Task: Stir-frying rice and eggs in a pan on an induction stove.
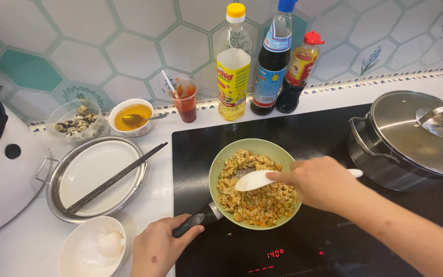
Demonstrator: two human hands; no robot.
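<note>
white counter under hexagon tiles: left grip clasps pan handle, right grip pinches spatula.

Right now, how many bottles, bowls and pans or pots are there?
Bottles: 3, yellow-cap, blue-cap, red-cap
Bowls: 3, egg bowl, sauce bowl, white bowl
Pans or pots: 2, green pan, steel pot
Total: 8

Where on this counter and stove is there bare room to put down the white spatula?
Bare black glass lies on the cooktop between the green pan and the bottles, and between pan and steel pot. The white counter offers a narrow strip between the steel tray and cooktop. The left side is crowded with bowls.
</note>
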